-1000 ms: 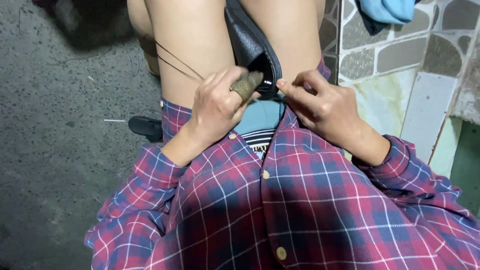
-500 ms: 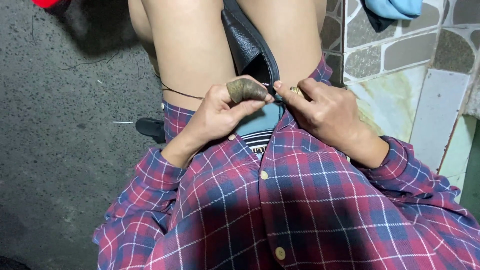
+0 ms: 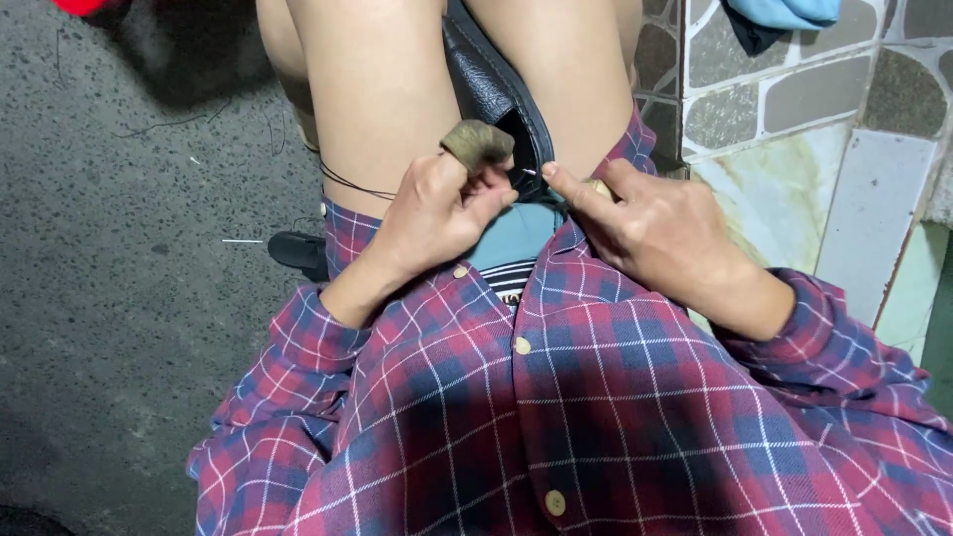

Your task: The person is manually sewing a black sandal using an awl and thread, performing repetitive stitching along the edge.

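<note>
- Grey speckled concrete floor [image 3: 119, 248] fills the left side, with a red scrap [image 3: 84, 5] at the top left corner and stray thread bits lying loose on it.
- Down on that floor, just beside the person's thigh, sits a small black object [image 3: 298, 250]; what it is cannot be made out.
- Moving in, the bare legs come down from the top edge, and a dark thread [image 3: 347, 184] runs across the left thigh toward the hands.
- Left hand [image 3: 437, 213] is curled tight, fingertips pinched together near the thread's end, and one finger wears a worn brown leather thimble [image 3: 478, 144] that points up.
- Right between the knees, the black leather piece [image 3: 496, 94] stands clamped upright, its edge just at the fingertips of both hands.
- A thin pale needle tip [image 3: 528, 171] shows in the gap between the two hands, against the leather's edge.
- Right hand [image 3: 650, 228] is closed in a loose fist, forefinger stretched out and pointing at the needle; whether it touches it cannot be told.
- Plaid red and blue shirt [image 3: 596, 417] covers the lower frame, sleeves pushed back on both forearms.
- Far right, a stone-patterned tile wall [image 3: 794, 99] rises, with blue cloth [image 3: 784, 12] hanging at the top edge.
</note>
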